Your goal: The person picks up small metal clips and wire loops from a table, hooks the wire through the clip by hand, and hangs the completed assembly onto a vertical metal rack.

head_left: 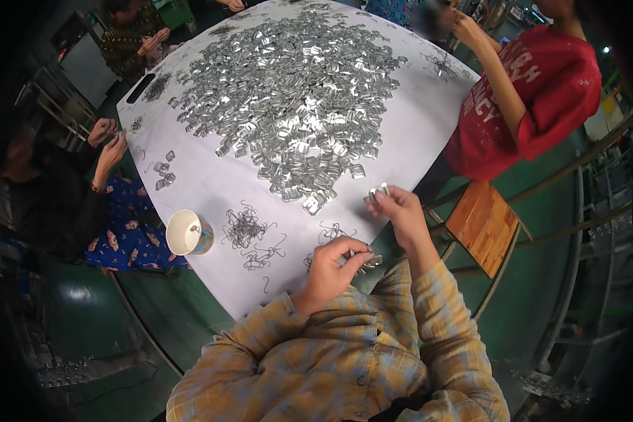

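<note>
The person sat at a white tabletop (204, 190) with other people around it. The right hand (394, 211) was lifted up a little and its fingers pinched a small shiny metal clip (378, 191). The left hand (334, 267) was curled down near the edge of the tabletop, and its fingertips gripped a thin bent wire hook (367, 261), though it was hard to see just how.

A very big pile of metal clips (295, 91) filled the middle of the tabletop. It reached almost to the held clip. Closer in lay a small tangle of wire hooks (245, 228), with a few more hooks (334, 232) loose beside the left hand. A paper cup (188, 232) lay tipped on its side near the hooks.

It looked like the work was far from over. The big pile was huge, and only a few little groups of clips (163, 172) sat apart near the left side. I could not tell if those were finished ones. Just one clip was in hand, so lots and lots were left to do.
</note>
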Action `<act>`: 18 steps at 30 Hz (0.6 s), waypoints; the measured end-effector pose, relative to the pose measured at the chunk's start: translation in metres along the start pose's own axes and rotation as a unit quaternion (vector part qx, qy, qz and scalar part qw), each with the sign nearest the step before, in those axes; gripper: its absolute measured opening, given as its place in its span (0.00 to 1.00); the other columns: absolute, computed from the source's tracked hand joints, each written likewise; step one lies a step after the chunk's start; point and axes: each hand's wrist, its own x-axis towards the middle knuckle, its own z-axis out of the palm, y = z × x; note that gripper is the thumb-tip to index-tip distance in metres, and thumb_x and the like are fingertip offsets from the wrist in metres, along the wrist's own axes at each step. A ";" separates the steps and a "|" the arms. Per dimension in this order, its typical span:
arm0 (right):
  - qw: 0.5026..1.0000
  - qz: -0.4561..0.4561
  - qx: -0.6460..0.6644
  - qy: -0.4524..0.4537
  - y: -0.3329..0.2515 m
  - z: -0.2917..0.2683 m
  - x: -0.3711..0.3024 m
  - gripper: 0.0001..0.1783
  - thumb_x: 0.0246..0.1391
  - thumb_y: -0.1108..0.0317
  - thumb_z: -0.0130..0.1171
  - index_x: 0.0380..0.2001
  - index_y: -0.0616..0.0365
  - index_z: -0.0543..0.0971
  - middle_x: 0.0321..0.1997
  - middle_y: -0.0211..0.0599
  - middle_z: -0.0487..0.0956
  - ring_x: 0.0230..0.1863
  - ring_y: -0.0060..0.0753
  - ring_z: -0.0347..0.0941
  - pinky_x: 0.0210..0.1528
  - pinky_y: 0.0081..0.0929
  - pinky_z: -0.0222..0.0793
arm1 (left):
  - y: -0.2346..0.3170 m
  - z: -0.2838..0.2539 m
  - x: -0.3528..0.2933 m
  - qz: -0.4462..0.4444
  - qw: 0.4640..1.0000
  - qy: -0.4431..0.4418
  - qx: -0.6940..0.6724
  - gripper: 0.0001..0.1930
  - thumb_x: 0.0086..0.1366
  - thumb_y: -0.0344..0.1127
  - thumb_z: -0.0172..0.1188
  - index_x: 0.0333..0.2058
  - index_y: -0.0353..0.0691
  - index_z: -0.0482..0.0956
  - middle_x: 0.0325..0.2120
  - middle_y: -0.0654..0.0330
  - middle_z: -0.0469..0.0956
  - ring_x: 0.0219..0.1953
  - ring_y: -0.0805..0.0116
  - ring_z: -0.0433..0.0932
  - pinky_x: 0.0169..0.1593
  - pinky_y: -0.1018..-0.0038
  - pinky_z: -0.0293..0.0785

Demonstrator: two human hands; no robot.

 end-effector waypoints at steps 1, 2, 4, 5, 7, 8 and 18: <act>1.000 0.004 -0.001 0.002 0.001 0.001 -0.015 0.07 0.50 0.72 0.62 0.31 0.64 0.78 0.25 0.28 0.77 0.28 0.17 0.69 0.32 0.18 0.65 | 0.001 0.001 0.002 -0.002 1.000 0.006 0.004 0.03 0.54 0.22 0.62 0.28 0.32 0.78 0.25 0.61 0.79 0.27 0.79 0.72 0.32 0.82 0.68; 1.000 0.008 0.030 0.001 0.002 0.002 -0.029 0.06 0.50 0.71 0.61 0.30 0.63 0.78 0.26 0.28 0.77 0.29 0.16 0.69 0.33 0.18 0.64 | 0.001 0.003 0.003 -0.006 1.000 0.006 0.002 0.03 0.54 0.22 0.62 0.28 0.32 0.78 0.25 0.61 0.79 0.27 0.79 0.72 0.32 0.82 0.68; 0.998 0.014 0.062 0.004 0.005 0.001 -0.050 0.06 0.51 0.71 0.61 0.29 0.63 0.79 0.27 0.27 0.77 0.30 0.16 0.69 0.35 0.18 0.64 | 0.002 0.006 0.005 0.003 1.000 0.008 -0.003 0.04 0.54 0.22 0.63 0.29 0.33 0.78 0.25 0.62 0.79 0.27 0.79 0.72 0.33 0.82 0.68; 0.998 0.004 0.066 -0.010 0.006 0.000 -0.058 0.06 0.51 0.71 0.61 0.28 0.63 0.80 0.28 0.27 0.77 0.30 0.16 0.68 0.36 0.19 0.63 | 0.002 0.009 0.005 0.006 1.000 0.013 -0.012 0.04 0.54 0.22 0.63 0.29 0.33 0.77 0.24 0.63 0.78 0.28 0.80 0.73 0.33 0.82 0.69; 0.997 -0.022 0.070 -0.023 0.009 0.000 -0.068 0.05 0.50 0.73 0.62 0.31 0.63 0.81 0.30 0.28 0.79 0.31 0.16 0.70 0.36 0.18 0.65 | 0.002 0.010 0.004 -0.002 1.000 0.000 -0.021 0.05 0.54 0.22 0.63 0.29 0.33 0.77 0.25 0.62 0.78 0.29 0.79 0.73 0.34 0.82 0.69; 0.997 -0.020 0.071 -0.023 0.007 0.002 -0.074 0.05 0.50 0.73 0.62 0.31 0.63 0.81 0.30 0.28 0.79 0.31 0.16 0.70 0.36 0.18 0.65 | 0.002 0.010 0.002 -0.008 0.999 -0.010 -0.032 0.05 0.54 0.22 0.63 0.30 0.33 0.76 0.25 0.62 0.78 0.29 0.79 0.74 0.35 0.81 0.70; 0.998 -0.064 0.011 0.014 0.000 0.016 -0.094 0.09 0.46 0.77 0.64 0.34 0.66 0.81 0.32 0.33 0.79 0.33 0.19 0.72 0.37 0.17 0.68 | -0.013 0.009 -0.007 -0.040 0.991 0.009 -0.126 0.10 0.55 0.18 0.60 0.30 0.36 0.67 0.29 0.60 0.77 0.34 0.78 0.75 0.39 0.82 0.71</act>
